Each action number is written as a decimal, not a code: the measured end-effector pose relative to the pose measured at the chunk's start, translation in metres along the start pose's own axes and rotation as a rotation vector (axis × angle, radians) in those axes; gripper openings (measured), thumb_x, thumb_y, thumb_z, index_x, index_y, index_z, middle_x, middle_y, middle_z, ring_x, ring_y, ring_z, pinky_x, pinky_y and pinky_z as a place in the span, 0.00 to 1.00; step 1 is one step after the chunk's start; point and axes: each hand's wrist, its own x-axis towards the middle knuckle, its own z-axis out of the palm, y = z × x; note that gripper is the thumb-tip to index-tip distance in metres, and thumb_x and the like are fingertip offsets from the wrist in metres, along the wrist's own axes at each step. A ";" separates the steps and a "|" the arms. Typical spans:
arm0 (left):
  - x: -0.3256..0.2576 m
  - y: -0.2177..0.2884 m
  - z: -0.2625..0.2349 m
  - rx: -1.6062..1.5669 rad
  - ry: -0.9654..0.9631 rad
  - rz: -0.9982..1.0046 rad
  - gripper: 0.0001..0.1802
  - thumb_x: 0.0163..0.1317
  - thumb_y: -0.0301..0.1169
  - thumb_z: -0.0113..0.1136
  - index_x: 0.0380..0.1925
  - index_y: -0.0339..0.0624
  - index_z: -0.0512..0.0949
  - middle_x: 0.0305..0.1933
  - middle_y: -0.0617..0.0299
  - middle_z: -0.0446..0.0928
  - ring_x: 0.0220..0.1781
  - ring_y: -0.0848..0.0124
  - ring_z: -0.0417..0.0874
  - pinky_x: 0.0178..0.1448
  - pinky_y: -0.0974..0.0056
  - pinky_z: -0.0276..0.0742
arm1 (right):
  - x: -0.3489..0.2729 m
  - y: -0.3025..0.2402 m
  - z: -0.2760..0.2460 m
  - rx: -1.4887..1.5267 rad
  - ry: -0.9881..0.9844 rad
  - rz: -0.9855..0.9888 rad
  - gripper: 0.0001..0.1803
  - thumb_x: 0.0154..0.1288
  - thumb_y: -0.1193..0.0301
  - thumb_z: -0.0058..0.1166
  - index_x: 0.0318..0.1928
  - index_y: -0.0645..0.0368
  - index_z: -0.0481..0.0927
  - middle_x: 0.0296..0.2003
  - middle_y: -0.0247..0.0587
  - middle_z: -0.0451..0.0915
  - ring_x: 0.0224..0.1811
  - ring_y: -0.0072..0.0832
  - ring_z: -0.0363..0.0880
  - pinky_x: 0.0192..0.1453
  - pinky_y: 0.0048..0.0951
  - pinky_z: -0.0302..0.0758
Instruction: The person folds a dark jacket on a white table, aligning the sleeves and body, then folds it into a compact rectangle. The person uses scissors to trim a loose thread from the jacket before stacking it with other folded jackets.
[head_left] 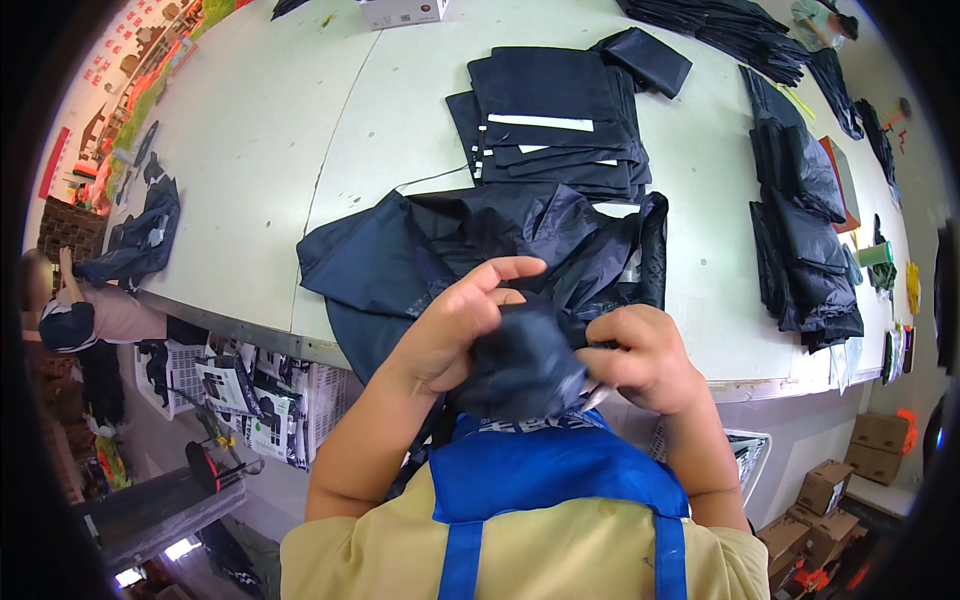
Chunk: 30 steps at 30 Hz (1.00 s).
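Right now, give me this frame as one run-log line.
left hand: gripping bunched dark navy fabric garment | right hand: gripping same garment | rest of garment spread on pale worktable | folded dark stack behind

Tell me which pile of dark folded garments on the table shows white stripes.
The middle stack, just beyond the loose jacket. The right-hand piles look plain dark.

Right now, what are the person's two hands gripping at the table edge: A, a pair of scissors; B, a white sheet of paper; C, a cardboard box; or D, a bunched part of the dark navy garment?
D: the left hand and the right hand both close on a bunched fold of the dark navy garment, whose other end lies spread on the table.
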 end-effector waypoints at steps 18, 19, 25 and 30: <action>-0.022 -0.002 0.031 0.881 -0.027 0.176 0.29 0.46 0.11 0.56 0.52 0.40 0.68 0.52 0.58 0.73 0.59 0.67 0.77 0.65 0.64 0.68 | -0.012 0.000 0.000 1.179 0.030 0.743 0.36 0.51 0.65 0.71 0.59 0.64 0.71 0.40 0.32 0.75 0.25 0.09 0.59 0.30 0.13 0.59; -0.022 -0.003 0.030 0.948 -0.030 0.187 0.30 0.46 0.11 0.54 0.53 0.39 0.68 0.53 0.57 0.74 0.58 0.65 0.78 0.64 0.64 0.70 | -0.009 0.001 -0.002 1.176 -0.039 0.802 0.36 0.45 0.63 0.75 0.53 0.65 0.75 0.39 0.29 0.73 0.25 0.09 0.60 0.31 0.12 0.58; -0.021 -0.006 0.032 1.315 -0.006 0.352 0.29 0.45 0.12 0.53 0.51 0.41 0.69 0.51 0.53 0.76 0.50 0.57 0.82 0.54 0.63 0.76 | 0.003 -0.011 0.012 0.981 0.335 0.726 0.28 0.54 0.67 0.67 0.53 0.61 0.70 0.42 0.31 0.68 0.29 0.13 0.60 0.33 0.15 0.59; -0.028 -0.017 0.024 1.020 0.009 0.309 0.30 0.47 0.12 0.52 0.54 0.39 0.65 0.53 0.53 0.74 0.54 0.61 0.81 0.61 0.64 0.73 | -0.013 -0.008 -0.020 0.336 0.128 0.488 0.21 0.53 0.70 0.64 0.46 0.64 0.75 0.29 0.37 0.74 0.27 0.25 0.68 0.34 0.25 0.68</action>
